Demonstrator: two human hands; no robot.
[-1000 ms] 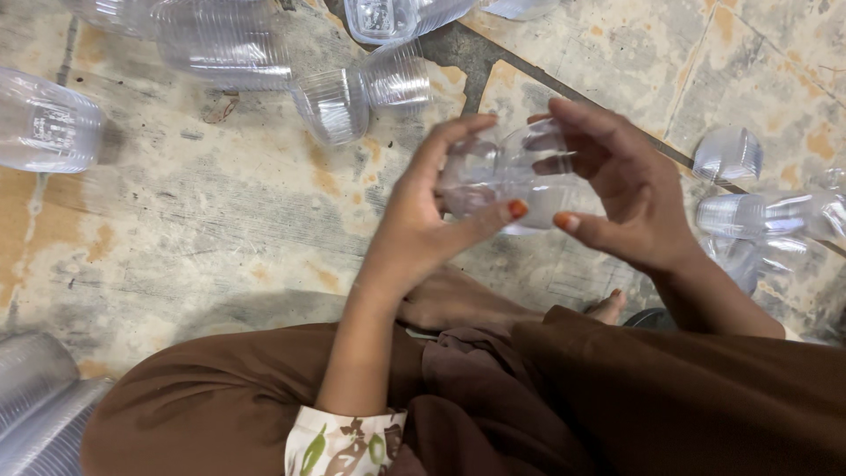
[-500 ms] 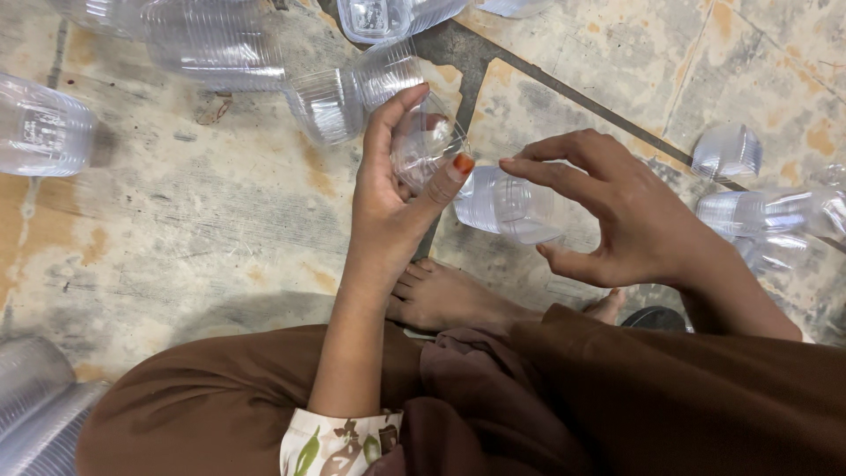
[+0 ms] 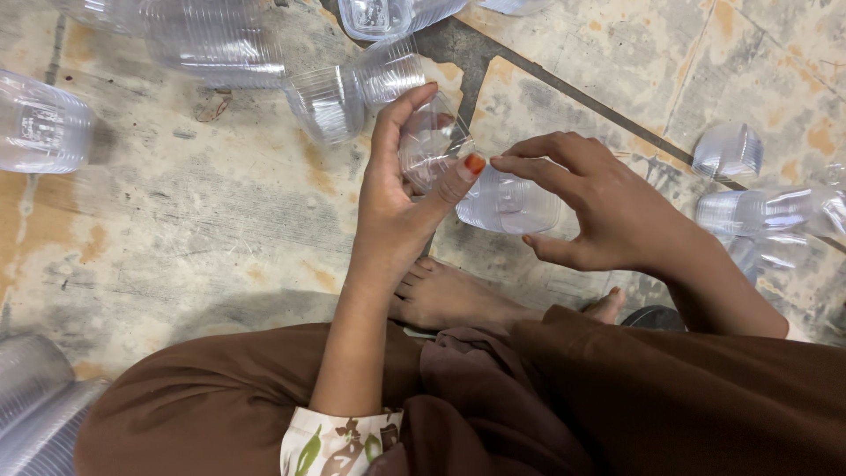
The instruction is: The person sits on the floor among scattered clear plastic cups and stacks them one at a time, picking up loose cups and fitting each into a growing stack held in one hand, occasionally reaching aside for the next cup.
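Clear plastic cup (image 3: 430, 145), small and ribbed, held above the floor (image 3: 203, 220) in the left hand (image 3: 401, 198); its fingers (image 3: 398, 119) curl over the far side while the thumb, nail painted orange, presses the near side. Second clear plastic container (image 3: 509, 201), just beside the cup and lower right of it, under the right hand (image 3: 608, 207), whose fingers (image 3: 538, 166) are spread and bent above it; whether they touch it cannot be told. Bare foot (image 3: 458, 300) on the floor below both hands, with brown garment (image 3: 529, 397) over the lap. Stacks of clear cups (image 3: 352, 84) lie on their sides beyond the left hand; more clear cups (image 3: 758, 211) lie at far right, well apart.
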